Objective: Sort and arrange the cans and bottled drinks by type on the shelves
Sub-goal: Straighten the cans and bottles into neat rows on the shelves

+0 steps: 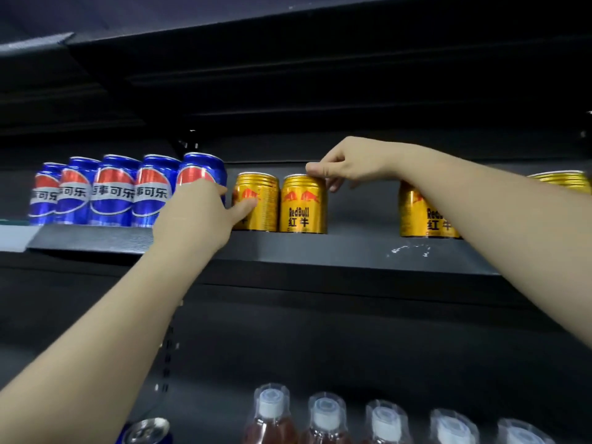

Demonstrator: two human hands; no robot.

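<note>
On the upper shelf (288,251), a row of blue cola cans (112,190) stands toward the left end, close to the front edge. The left hand (198,213) wraps the rightmost blue can (205,169), fingers closed around its side, thumb reaching toward a gold can (256,200) just beside it. The right hand (346,165) pinches the top rim of the next gold can (303,203), which touches the first. Two more gold cans (416,213) stand toward the right end, partly behind the forearm. On the lower shelf, capped bottles (326,418) line the front, with another blue can (147,431) at their left.
</note>
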